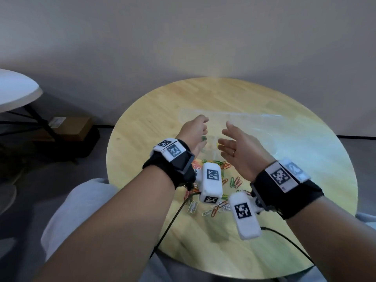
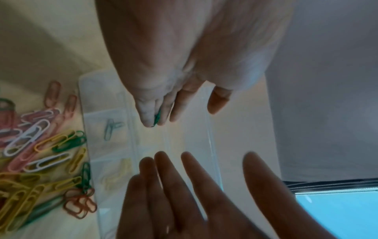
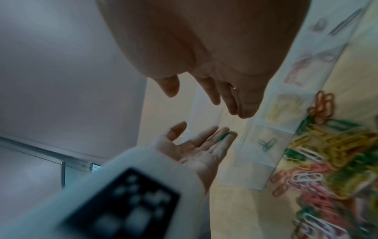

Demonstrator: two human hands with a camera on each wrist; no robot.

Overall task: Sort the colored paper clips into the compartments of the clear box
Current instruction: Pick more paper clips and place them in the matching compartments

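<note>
My left hand (image 1: pixel 198 131) hovers over the clear box (image 1: pixel 262 127) and pinches a green paper clip (image 2: pixel 157 118) between two fingers; the same clip (image 3: pixel 225 135) shows in the right wrist view. My right hand (image 1: pixel 230 143) is beside it, palm up, fingers straight and empty. One box compartment holds green clips (image 3: pixel 266 143), its neighbour yellow clips (image 3: pixel 283 107), and another pink clips (image 3: pixel 297 68). A loose pile of mixed clips (image 1: pixel 225 180) lies on the table in front of the box, under my wrists.
The round wooden table (image 1: pixel 284 231) stands against a grey wall. A white table (image 1: pixel 16 90) and a cardboard box (image 1: pixel 71 127) are on the floor side to the left. Cables (image 1: pixel 171 222) trail off the table's near edge.
</note>
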